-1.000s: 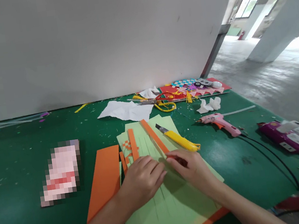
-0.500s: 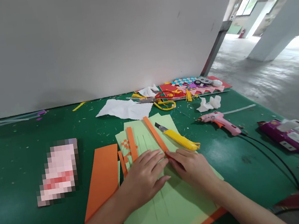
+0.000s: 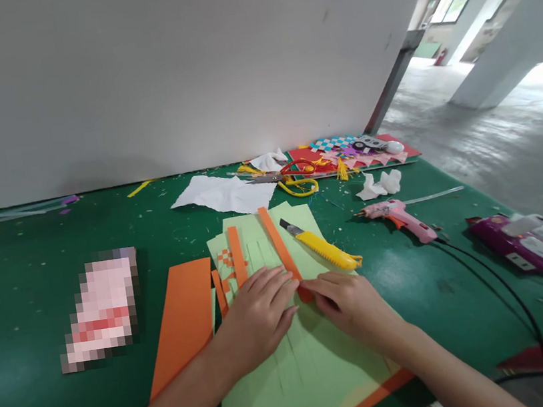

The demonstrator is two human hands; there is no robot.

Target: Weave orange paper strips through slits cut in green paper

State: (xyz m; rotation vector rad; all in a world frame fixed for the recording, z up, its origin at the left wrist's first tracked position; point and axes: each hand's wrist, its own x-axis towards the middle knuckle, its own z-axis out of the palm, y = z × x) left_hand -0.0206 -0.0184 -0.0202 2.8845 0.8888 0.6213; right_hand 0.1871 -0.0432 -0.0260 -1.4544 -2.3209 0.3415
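My left hand [image 3: 261,313] lies flat, fingers stretched, over light green paper sheets [image 3: 324,364] with slits cut in the top one. Its fingertips reach a slanting orange paper strip [image 3: 280,243]. From the other side my right hand [image 3: 353,300] has its index finger at the strip's near end, the other fingers curled under; its thumb is partly hidden. A second orange strip [image 3: 237,255] lies left of it, beside a small orange-and-green woven patch [image 3: 225,259]. The yellow utility knife [image 3: 328,249] rests on the sheets, blade out, just beyond my right hand.
An orange sheet [image 3: 182,324] lies left of the green paper, and a blurred pink item [image 3: 104,304] farther left. Scissors [image 3: 299,186], white paper [image 3: 224,193] and craft pieces line the back. A pink glue gun [image 3: 399,216] and purple power strip [image 3: 514,240], both with cords, sit right.
The strip's near end now shows between my hands. My right fingers have curled in slightly and moved a little outward. My left hand stays nearly in place; the view has shifted slightly.
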